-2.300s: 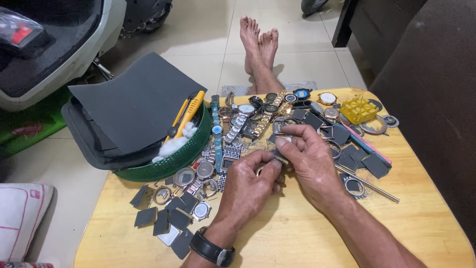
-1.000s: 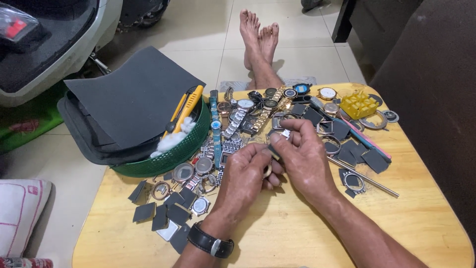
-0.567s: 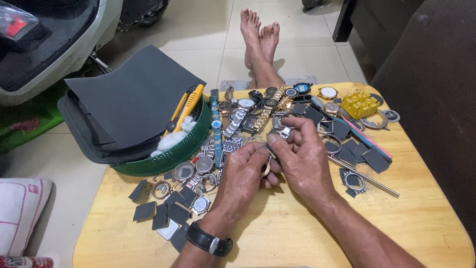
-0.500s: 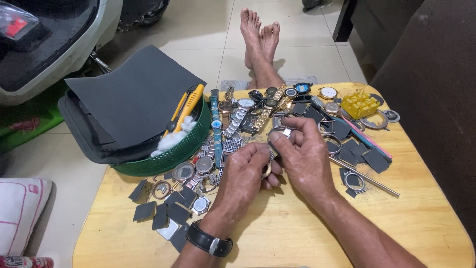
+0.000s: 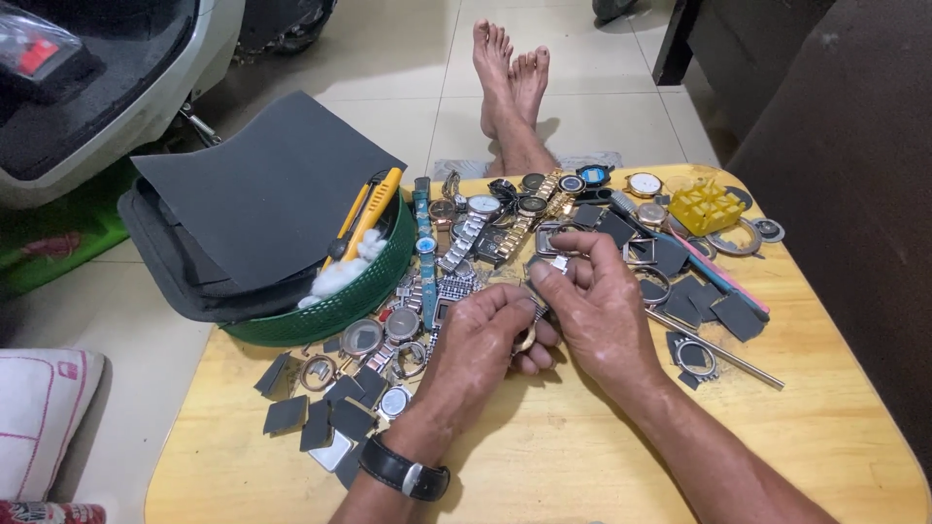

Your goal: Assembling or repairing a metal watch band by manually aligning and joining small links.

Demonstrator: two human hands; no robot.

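**Small work at a crowded table**

A green basket (image 5: 320,311) at my left keeps sandpaper sheets (image 5: 262,194) and a yellow cutter (image 5: 364,218) in reach. My left hand (image 5: 476,344) curls shut around a gold-toned watch piece (image 5: 524,340), steadying it (mostly hidden), while my right hand (image 5: 602,311) pinches a small metal part (image 5: 555,262) above it. Loose watches (image 5: 476,218) crowd the wooden table (image 5: 582,456).

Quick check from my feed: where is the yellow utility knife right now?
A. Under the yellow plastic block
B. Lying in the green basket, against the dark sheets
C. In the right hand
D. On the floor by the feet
B: the yellow utility knife lies inside the green basket, resting on the dark sheets, apart from both hands.
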